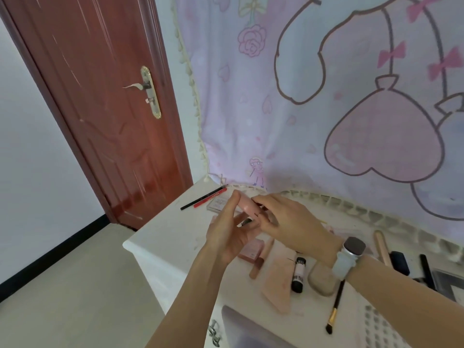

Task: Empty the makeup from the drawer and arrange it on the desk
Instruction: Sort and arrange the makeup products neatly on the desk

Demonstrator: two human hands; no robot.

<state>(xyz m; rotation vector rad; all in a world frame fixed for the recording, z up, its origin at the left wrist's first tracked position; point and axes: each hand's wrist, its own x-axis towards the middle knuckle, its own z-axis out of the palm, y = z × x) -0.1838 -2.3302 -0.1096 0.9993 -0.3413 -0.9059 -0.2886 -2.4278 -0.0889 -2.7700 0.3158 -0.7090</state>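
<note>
Both hands meet above the white desk, holding one small pink tube. My left hand grips its left end from below. My right hand, with a watch on the wrist, pinches the right end, where a dark tip shows. Makeup lies on the desk: a black and a red pencil, a clear flat case, a pink compact, a pink flat pouch, a black tube, a beige puff and a black-handled brush. The open drawer shows at the bottom edge.
More dark items and a pink-handled tool lie at the desk's right. A patterned cloth hangs behind the desk. A red-brown door stands to the left, with bare floor below it. A perforated white basket sits at the bottom right.
</note>
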